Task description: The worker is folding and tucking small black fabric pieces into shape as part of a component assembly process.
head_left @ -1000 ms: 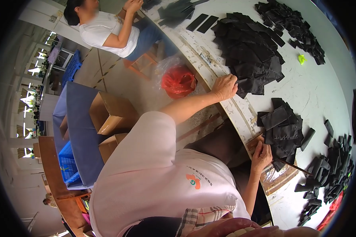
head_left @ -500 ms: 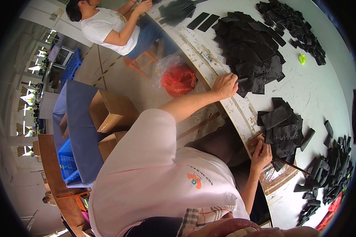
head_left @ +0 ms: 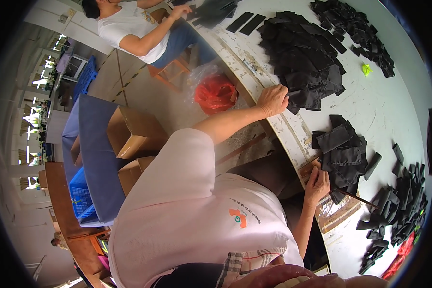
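Okay, left hand (head_left: 273, 102) is touching big black pile (head_left: 302, 57), right hand (head_left: 318, 186) is resting beside small pile (head_left: 343, 149), grips unclear; folded-looking pieces (head_left: 388, 204) are lying farther right, both piles apparently remaining undone.

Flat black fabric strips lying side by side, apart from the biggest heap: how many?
2: one flat black rectangular fabric strip farther left, a second matching strip nearer the large heap of black fabric pieces. Others may be hidden under the heap.

Gap between large pile (head_left: 305, 57), small pile (head_left: 344, 156) (dark rod (head_left: 361, 198) beside latter).
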Demonstrator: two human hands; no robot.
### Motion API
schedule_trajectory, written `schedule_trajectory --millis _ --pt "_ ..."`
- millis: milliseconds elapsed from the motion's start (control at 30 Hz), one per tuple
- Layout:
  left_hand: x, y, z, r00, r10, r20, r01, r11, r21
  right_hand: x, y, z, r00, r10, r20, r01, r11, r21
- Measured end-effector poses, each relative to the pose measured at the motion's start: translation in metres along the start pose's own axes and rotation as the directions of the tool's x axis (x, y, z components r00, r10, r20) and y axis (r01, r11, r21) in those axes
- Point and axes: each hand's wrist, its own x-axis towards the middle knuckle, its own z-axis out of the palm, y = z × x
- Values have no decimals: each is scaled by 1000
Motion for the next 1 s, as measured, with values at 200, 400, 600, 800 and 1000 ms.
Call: schedule_trajectory --millis 200,400,600,800,1000 --pt "0 -4 -1 999 10 -48 -14 996 -89 -2 2 1 999 -31 -4 31 999 -39" --pt "-1 -7 3 997 8 -77 -17 993 -119 -1 1 0 998 -56 -12 55 998 -36" --pt "4 -4 -7 993 -97 -63 79 966 -246 -2 2 -1 999 -50 -7 50 999 -19" --pt "-4 20 -47 952 -297 79 300 842 -449 -2 3 -1 998 -56 -5 56 998 -25" --pt "-5 48 -63 949 -315 -29 221 725 -652 -1 2 -3 999 -46 2 47 999 -10"
